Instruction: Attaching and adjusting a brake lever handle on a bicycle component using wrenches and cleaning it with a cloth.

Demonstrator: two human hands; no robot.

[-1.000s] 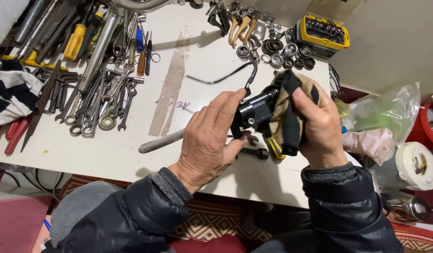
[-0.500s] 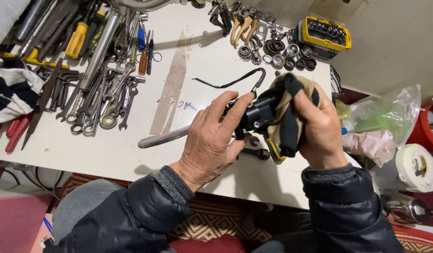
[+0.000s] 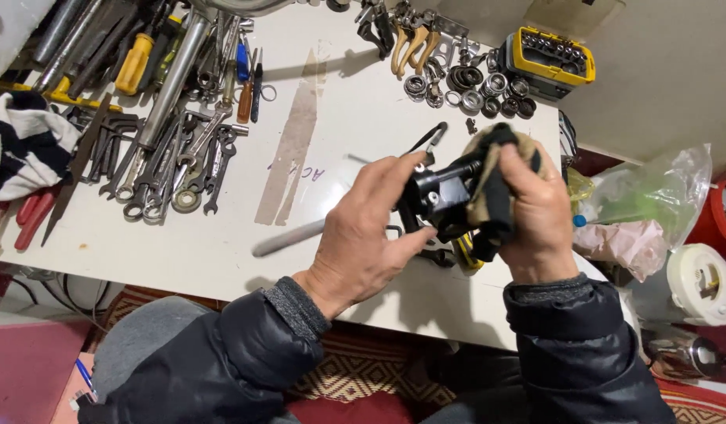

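My left hand [image 3: 361, 235] grips a black metal mechanical part [image 3: 440, 192] over the white table [image 3: 221, 235], thumb and fingers around its left side. My right hand [image 3: 538, 212] presses a tan and black rag [image 3: 492, 184] against the right side of the same part. A thin black cable [image 3: 426, 139] runs up from the part. A grey metal rod [image 3: 284, 238] lies on the table just left of my left hand.
Many wrenches [image 3: 174, 177] and screwdrivers [image 3: 135, 63] lie at the table's left. Bearings and rings [image 3: 473, 86] and a yellow socket case [image 3: 547, 63] sit at the back right. A striped cloth [image 3: 21, 145] lies far left. Plastic bags [image 3: 645, 212] and a tape roll [image 3: 700, 283] lie to the right.
Both hands have shifted slightly up and turned the part. My left fingers moved over its top; the rag now covers more of its right side.
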